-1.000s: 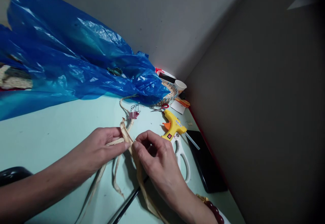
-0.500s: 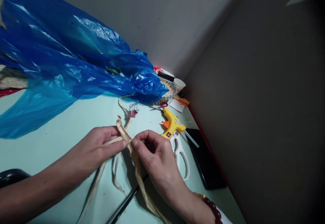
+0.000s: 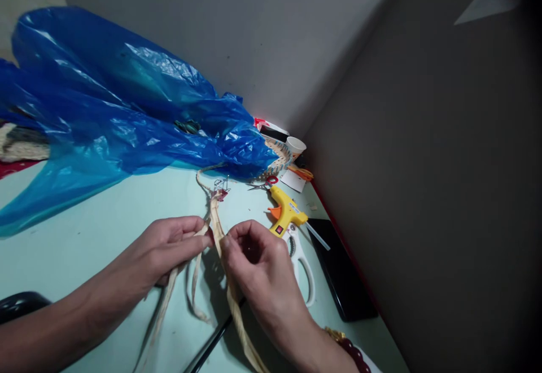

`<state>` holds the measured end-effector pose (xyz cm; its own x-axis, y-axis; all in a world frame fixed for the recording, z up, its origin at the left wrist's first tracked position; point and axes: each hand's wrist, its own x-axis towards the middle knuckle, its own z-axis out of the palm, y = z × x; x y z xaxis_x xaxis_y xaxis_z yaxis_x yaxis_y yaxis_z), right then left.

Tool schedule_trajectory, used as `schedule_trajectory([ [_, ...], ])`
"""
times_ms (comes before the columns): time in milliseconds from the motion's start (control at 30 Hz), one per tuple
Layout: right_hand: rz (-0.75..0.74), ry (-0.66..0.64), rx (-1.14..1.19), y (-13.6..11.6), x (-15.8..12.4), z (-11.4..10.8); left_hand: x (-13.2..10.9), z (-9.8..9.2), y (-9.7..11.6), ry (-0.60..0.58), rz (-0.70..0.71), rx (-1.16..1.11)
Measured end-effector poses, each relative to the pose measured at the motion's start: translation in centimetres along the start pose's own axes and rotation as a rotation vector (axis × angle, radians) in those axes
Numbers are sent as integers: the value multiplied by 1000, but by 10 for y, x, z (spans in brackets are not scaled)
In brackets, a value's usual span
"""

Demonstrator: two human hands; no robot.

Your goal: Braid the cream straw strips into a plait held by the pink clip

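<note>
Between thumb and fingers, my left hand (image 3: pixel 175 249) pinches a thin pale strip of dried plant fibre (image 3: pixel 165 299) that trails down toward me. My right hand (image 3: pixel 258 266) pinches a wider, twisted strip of dried fibre (image 3: pixel 239 319), which hangs toward the front edge of view. Both strips run up toward a maroon binder clip (image 3: pixel 220 194) on the table. A third, loose strip end (image 3: pixel 195 288) curls below, between my hands. Exactly how the strips cross near my left fingertips is partly hidden.
A blue plastic bag (image 3: pixel 127 96) covers the back left. Beyond my right hand lie a yellow glue gun (image 3: pixel 288 209), small scissors (image 3: pixel 271 180), white-handled shears (image 3: pixel 305 274) and a black tablet-like slab (image 3: pixel 341 282). A paper cup (image 3: pixel 295 146) stands by the wall.
The wide strip's upper end has swung away from my left fingers toward the clip, so it now lies in line with it. Both hands stay close together; the view has shifted slightly.
</note>
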<state>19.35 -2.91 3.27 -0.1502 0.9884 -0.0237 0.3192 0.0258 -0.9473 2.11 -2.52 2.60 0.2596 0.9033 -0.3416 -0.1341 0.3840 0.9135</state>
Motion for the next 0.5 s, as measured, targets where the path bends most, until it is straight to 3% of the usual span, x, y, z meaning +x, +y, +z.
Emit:
schedule_trajectory([
  [133, -52, -29, -99, -4, -5, 4, 0, 4, 6, 14, -11, -19],
  [500, 71, -5, -119, -10, -7, 1, 2, 5, 4, -22, -42, -52],
])
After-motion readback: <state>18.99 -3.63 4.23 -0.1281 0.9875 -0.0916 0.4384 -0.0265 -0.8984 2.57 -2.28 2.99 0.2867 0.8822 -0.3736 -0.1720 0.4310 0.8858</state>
